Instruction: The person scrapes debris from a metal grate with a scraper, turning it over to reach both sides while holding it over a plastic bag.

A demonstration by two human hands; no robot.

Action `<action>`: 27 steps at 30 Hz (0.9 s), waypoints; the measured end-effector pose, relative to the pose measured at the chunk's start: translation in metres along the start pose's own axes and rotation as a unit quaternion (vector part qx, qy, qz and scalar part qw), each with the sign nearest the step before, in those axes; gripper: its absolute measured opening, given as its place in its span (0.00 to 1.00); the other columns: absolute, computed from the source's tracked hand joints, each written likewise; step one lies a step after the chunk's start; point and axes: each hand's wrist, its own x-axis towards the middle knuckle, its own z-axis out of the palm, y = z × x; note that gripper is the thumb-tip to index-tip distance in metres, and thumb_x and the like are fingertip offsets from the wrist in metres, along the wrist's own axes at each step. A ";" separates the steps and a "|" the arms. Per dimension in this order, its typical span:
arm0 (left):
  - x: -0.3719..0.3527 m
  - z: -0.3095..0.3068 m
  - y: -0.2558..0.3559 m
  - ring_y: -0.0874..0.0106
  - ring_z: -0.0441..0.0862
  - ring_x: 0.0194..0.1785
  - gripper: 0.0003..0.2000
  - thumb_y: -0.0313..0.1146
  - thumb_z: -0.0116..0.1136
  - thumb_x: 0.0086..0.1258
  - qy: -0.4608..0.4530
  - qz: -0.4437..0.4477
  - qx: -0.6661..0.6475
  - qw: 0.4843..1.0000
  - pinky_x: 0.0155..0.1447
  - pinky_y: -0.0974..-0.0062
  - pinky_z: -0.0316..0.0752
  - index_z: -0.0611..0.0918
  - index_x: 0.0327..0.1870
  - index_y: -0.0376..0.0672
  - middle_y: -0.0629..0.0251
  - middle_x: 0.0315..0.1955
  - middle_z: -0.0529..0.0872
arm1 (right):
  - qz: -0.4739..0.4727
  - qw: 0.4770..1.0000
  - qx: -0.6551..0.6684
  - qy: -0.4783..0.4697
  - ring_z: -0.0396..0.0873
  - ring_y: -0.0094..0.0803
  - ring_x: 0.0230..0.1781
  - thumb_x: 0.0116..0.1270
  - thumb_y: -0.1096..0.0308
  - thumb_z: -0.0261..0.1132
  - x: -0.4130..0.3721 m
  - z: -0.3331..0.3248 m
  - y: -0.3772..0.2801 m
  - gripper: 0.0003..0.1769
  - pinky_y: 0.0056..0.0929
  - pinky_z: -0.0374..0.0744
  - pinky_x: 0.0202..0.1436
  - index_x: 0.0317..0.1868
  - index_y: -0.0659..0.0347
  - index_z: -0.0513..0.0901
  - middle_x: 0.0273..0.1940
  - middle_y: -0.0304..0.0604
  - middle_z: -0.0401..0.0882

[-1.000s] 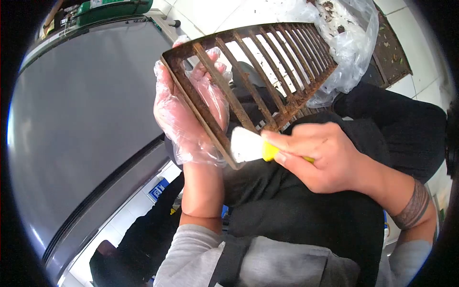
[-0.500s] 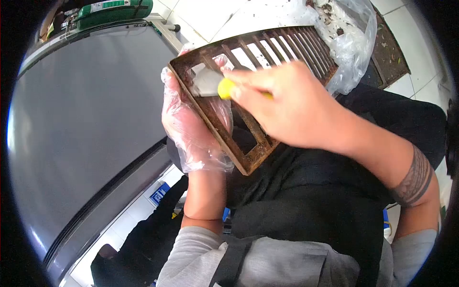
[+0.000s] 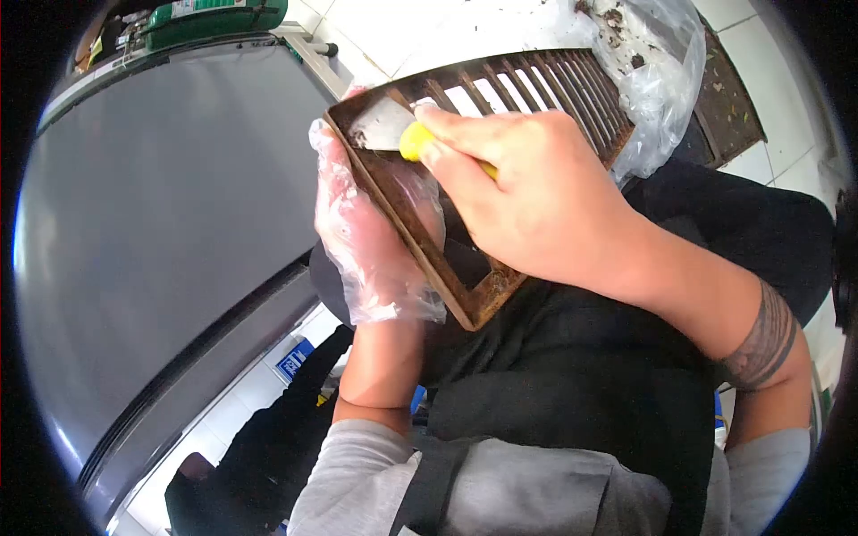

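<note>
A rusty metal grate [image 3: 487, 299] with many slats rests tilted over my lap. My left hand [image 3: 371, 228], in a clear plastic glove, is wrapped round its left edge from below; part of the fingers is behind the frame. Bare, my right hand [image 3: 545, 192] grips a scraper [image 3: 382, 123] by its yellow handle. The scraper's flat metal blade lies against the inside of the grate's upper left corner, with dark flakes on it.
A clear plastic bag [image 3: 666, 98] with dark debris lies beyond the grate's right end. Behind it is a dirty brown panel [image 3: 728, 98] on white floor tiles. A large grey surface [image 3: 188, 188] stands at my left, with a green cylinder [image 3: 214, 20] at its far end.
The scraper blade has moved up towards the grate's upper left corner, with my right hand following. The grate and my left hand have shifted slightly to the right.
</note>
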 end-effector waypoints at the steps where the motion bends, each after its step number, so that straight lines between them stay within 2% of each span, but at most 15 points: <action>1: 0.001 -0.003 0.002 0.56 0.86 0.55 0.23 0.46 0.41 0.90 0.002 -0.002 -0.008 1.000 0.65 0.55 0.80 0.78 0.67 0.36 0.50 0.55 0.86 | -0.014 0.999 0.016 0.030 0.89 0.46 0.30 0.76 0.72 0.64 0.008 0.003 -0.001 0.18 0.36 0.84 0.36 0.58 0.78 0.85 0.34 0.62 0.87; 5: 0.003 -0.010 0.006 0.55 0.86 0.55 0.23 0.46 0.42 0.90 -0.002 0.002 -0.005 1.000 0.65 0.55 0.80 0.78 0.66 0.35 0.50 0.55 0.87 | 0.028 0.998 0.053 -0.022 0.91 0.47 0.34 0.76 0.70 0.65 -0.010 -0.001 -0.012 0.17 0.33 0.85 0.40 0.57 0.76 0.86 0.43 0.66 0.89; 8: 0.006 -0.008 0.002 0.54 0.86 0.55 0.22 0.45 0.42 0.90 0.015 0.010 0.004 1.000 0.65 0.55 0.80 0.78 0.66 0.34 0.49 0.54 0.87 | 0.080 0.993 0.082 -0.033 0.92 0.43 0.36 0.76 0.70 0.66 0.010 0.000 -0.004 0.18 0.32 0.86 0.42 0.58 0.77 0.86 0.44 0.65 0.90; 9: 0.007 -0.013 0.003 0.54 0.86 0.55 0.22 0.45 0.42 0.90 -0.001 0.006 -0.007 1.000 0.65 0.55 0.80 0.78 0.66 0.34 0.49 0.54 0.87 | 0.025 0.999 0.046 -0.010 0.92 0.36 0.37 0.76 0.70 0.66 0.008 0.004 -0.001 0.19 0.31 0.86 0.43 0.60 0.77 0.85 0.44 0.64 0.90; 10: 0.008 -0.016 0.005 0.54 0.86 0.55 0.22 0.45 0.43 0.90 -0.016 0.002 -0.019 1.000 0.65 0.55 0.80 0.78 0.66 0.34 0.49 0.54 0.87 | 0.024 0.999 0.047 -0.006 0.92 0.36 0.37 0.76 0.70 0.66 0.005 0.002 -0.004 0.19 0.31 0.86 0.43 0.60 0.77 0.85 0.44 0.64 0.90; 12: 0.005 -0.009 0.009 0.54 0.85 0.56 0.23 0.45 0.42 0.90 -0.008 -0.005 -0.023 1.000 0.66 0.55 0.80 0.77 0.67 0.34 0.49 0.55 0.86 | 0.118 0.986 0.114 -0.036 0.93 0.40 0.45 0.77 0.69 0.66 -0.004 -0.003 -0.013 0.17 0.33 0.87 0.49 0.57 0.74 0.87 0.51 0.66 0.89; 14: 0.009 -0.007 0.010 0.56 0.85 0.57 0.23 0.45 0.42 0.90 -0.019 -0.009 -0.025 0.999 0.67 0.56 0.79 0.77 0.67 0.33 0.49 0.56 0.86 | 0.112 0.986 0.123 -0.017 0.93 0.45 0.45 0.77 0.67 0.66 0.004 0.005 -0.004 0.17 0.34 0.87 0.50 0.58 0.73 0.87 0.50 0.65 0.89; 16: 0.018 -0.008 0.014 0.57 0.85 0.58 0.23 0.45 0.41 0.90 -0.009 -0.008 -0.031 0.999 0.68 0.57 0.79 0.78 0.67 0.33 0.49 0.57 0.86 | -0.064 0.997 0.016 0.042 0.93 0.46 0.42 0.76 0.68 0.67 0.028 0.010 0.018 0.19 0.33 0.87 0.49 0.61 0.72 0.86 0.44 0.61 0.91; 18: 0.022 -0.013 0.015 0.58 0.85 0.59 0.23 0.45 0.42 0.90 -0.019 -0.014 -0.055 0.998 0.68 0.57 0.79 0.78 0.66 0.34 0.50 0.57 0.86 | -0.067 0.997 0.027 0.031 0.93 0.44 0.41 0.76 0.68 0.67 0.030 0.003 0.019 0.19 0.33 0.87 0.49 0.61 0.72 0.86 0.44 0.60 0.91; 20: 0.018 -0.018 0.014 0.57 0.85 0.58 0.23 0.46 0.41 0.90 -0.007 -0.009 -0.072 0.997 0.68 0.57 0.79 0.78 0.66 0.34 0.50 0.57 0.86 | -0.014 0.997 0.035 -0.066 0.93 0.45 0.47 0.76 0.67 0.67 0.013 -0.008 0.014 0.18 0.34 0.87 0.53 0.58 0.71 0.88 0.50 0.62 0.90; 22: 0.016 -0.023 0.012 0.56 0.85 0.58 0.23 0.46 0.42 0.90 -0.099 -0.028 -0.069 0.992 0.68 0.55 0.79 0.78 0.67 0.33 0.50 0.56 0.86 | -0.022 0.996 0.074 -0.054 0.93 0.43 0.47 0.76 0.68 0.67 0.005 0.001 0.026 0.17 0.33 0.87 0.53 0.58 0.70 0.88 0.50 0.61 0.90; 23: 0.013 -0.011 0.011 0.55 0.85 0.57 0.23 0.46 0.42 0.90 -0.046 -0.009 -0.067 0.997 0.67 0.54 0.80 0.77 0.67 0.34 0.49 0.56 0.86 | -0.057 0.996 0.069 -0.018 0.93 0.42 0.45 0.76 0.69 0.66 0.013 0.004 0.028 0.17 0.32 0.87 0.51 0.59 0.70 0.88 0.48 0.59 0.91; 24: 0.015 -0.012 0.010 0.55 0.85 0.57 0.23 0.46 0.42 0.90 -0.049 -0.013 -0.066 0.997 0.67 0.54 0.80 0.77 0.67 0.34 0.49 0.56 0.86 | -0.090 0.994 0.062 0.021 0.93 0.41 0.43 0.77 0.70 0.66 0.018 0.007 0.028 0.17 0.31 0.87 0.50 0.61 0.69 0.87 0.46 0.58 0.91; 25: 0.018 -0.013 0.009 0.55 0.85 0.57 0.23 0.46 0.42 0.90 -0.046 -0.005 -0.071 0.996 0.67 0.54 0.80 0.77 0.67 0.34 0.49 0.56 0.86 | -0.028 0.997 0.070 -0.010 0.93 0.42 0.43 0.77 0.70 0.65 0.018 0.005 0.027 0.17 0.32 0.86 0.49 0.61 0.69 0.87 0.43 0.58 0.91; 27: 0.016 -0.014 0.010 0.55 0.85 0.58 0.24 0.47 0.42 0.90 -0.033 0.009 -0.036 0.999 0.67 0.55 0.80 0.78 0.67 0.34 0.50 0.56 0.86 | -0.026 0.998 0.058 -0.009 0.91 0.47 0.41 0.75 0.67 0.65 0.009 0.003 0.021 0.17 0.37 0.86 0.46 0.56 0.68 0.89 0.43 0.59 0.90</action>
